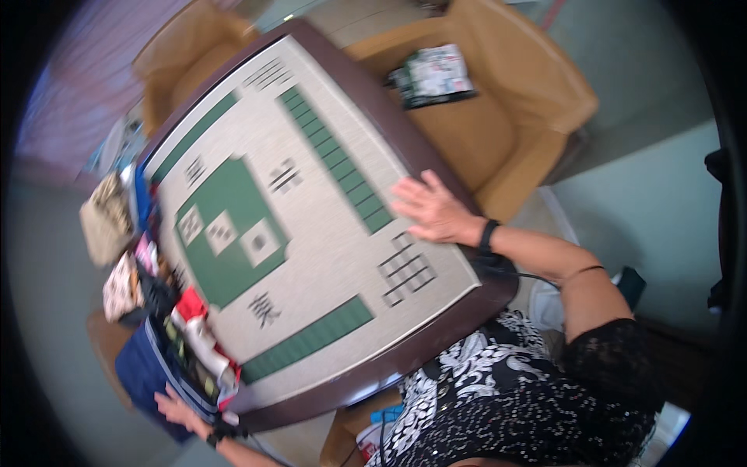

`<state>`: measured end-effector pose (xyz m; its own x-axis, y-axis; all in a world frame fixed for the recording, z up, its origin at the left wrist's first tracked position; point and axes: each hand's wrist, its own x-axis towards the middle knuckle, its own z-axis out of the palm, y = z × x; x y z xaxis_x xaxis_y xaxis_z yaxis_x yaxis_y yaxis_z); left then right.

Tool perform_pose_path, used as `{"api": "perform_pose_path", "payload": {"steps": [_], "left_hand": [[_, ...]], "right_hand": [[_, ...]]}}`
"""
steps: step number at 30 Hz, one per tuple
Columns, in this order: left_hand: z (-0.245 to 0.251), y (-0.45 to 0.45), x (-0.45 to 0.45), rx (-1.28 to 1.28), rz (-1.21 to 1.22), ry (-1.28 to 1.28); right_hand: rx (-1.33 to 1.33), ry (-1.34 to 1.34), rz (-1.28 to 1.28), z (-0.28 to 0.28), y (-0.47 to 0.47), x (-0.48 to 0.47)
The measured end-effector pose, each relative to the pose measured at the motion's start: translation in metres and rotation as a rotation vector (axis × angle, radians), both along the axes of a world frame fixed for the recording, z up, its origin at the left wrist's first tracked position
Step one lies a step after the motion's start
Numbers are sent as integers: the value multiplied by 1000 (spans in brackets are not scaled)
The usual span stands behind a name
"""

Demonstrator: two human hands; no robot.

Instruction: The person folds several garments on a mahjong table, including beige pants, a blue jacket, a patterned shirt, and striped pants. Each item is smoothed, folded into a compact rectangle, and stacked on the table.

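My right hand point(435, 207) lies with spread fingers on the near right part of a beige mat point(327, 257) that covers a mahjong table. Nothing is in it. At the lower left, my left hand point(178, 408) rests against the side of a navy blue fabric bag point(143, 368), fingers apart. The bag stands open at the table's left edge, with mixed items inside that I cannot make out. Beside it on the mat's edge sits a red and white bundle point(201, 333). Green tile patterns, dice pictures and characters are printed on the mat.
A brown rim point(373, 87) surrounds the mat. Tan armchairs point(525, 64) stand around the table, one holding a plastic packet point(435, 76). Along the left edge are a beige cloth pouch point(105, 219) and a pale pink patterned pouch point(122, 286). Thin cables hang near both wrists.
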<state>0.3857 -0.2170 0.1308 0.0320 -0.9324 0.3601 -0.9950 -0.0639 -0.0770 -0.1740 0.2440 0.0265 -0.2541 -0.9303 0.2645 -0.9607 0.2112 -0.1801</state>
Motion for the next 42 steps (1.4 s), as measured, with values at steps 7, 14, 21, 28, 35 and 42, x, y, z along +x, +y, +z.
{"api": "perform_pose_path", "payload": {"steps": [7,14,21,28,35,42], "left_hand": [[69,90,-103,-640,-487,-80],[15,157,-307,319,-1027,559],[-81,225,-507,730,-980,284],[-94,231,-557,635,-701,-18],[-105,243,-555,465,-687,17],[-103,248,-555,393,-713,25]], "right_hand": [[-19,-148,-54,-4,-1,4],[-41,-175,-41,7,1,0],[-115,-284,71,16,3,-11],[-548,-1174,-43,1,36,-108],[-575,-1883,-1188,-121,107,-312],[-645,-1944,-1129,-184,101,-365]]}}
